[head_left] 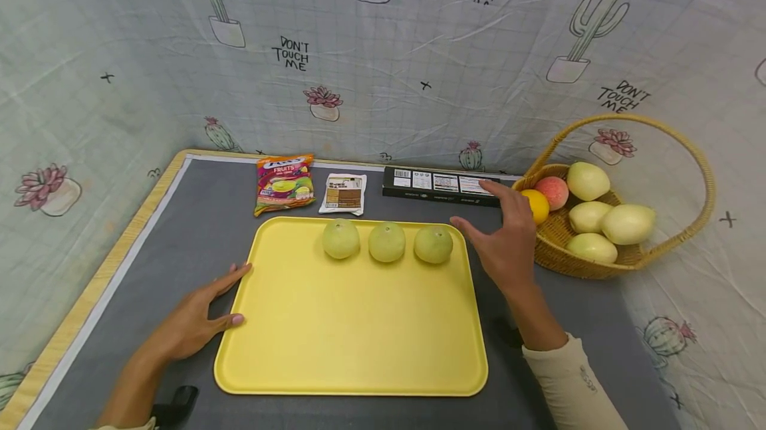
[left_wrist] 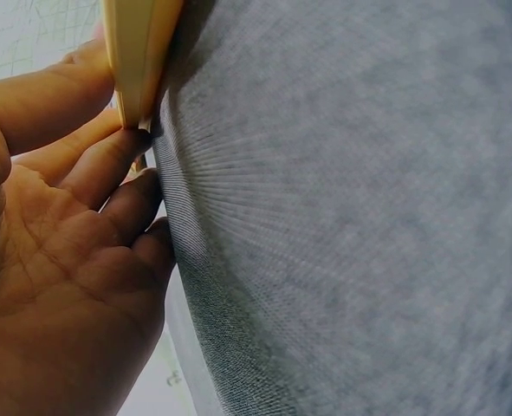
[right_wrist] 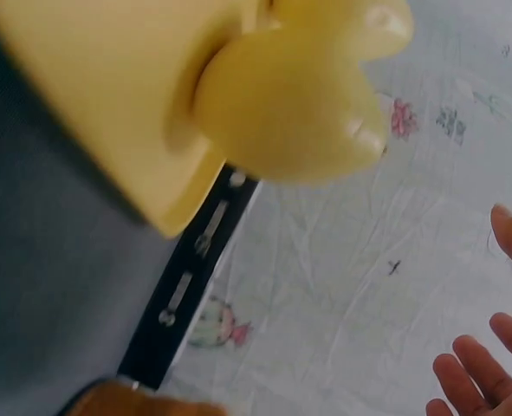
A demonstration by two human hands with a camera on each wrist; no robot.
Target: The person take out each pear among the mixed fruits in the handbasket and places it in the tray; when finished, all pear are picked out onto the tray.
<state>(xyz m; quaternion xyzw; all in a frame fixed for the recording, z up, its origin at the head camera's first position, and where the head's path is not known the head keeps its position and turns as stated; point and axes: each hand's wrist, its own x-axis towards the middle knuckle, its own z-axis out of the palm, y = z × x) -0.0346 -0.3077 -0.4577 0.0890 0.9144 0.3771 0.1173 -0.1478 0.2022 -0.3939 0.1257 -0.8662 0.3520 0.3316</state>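
Note:
A yellow rectangular tray (head_left: 353, 323) lies flat on the dark table cover. Three round, pale green fruits (head_left: 386, 242) stand in a row along its far side, toward the right. My left hand (head_left: 185, 327) touches the tray's left rim with thumb and fingertips spread apart; the left wrist view shows these fingers (left_wrist: 91, 173) against the edge. Above the table just right of the far right corner is my right hand (head_left: 509, 244), its thumb and fingers spread with nothing between them. In the right wrist view, the nearest fruit (right_wrist: 281, 113) looms large beside the tray corner.
Behind the tray lie an orange fruit-candy bag (head_left: 284, 184), a small white-and-brown packet (head_left: 344, 195) and a long black box (head_left: 439, 185). At right, a handled wicker basket (head_left: 550, 254) holds several fruits. Patterned cloth walls (head_left: 383, 84) enclose the table.

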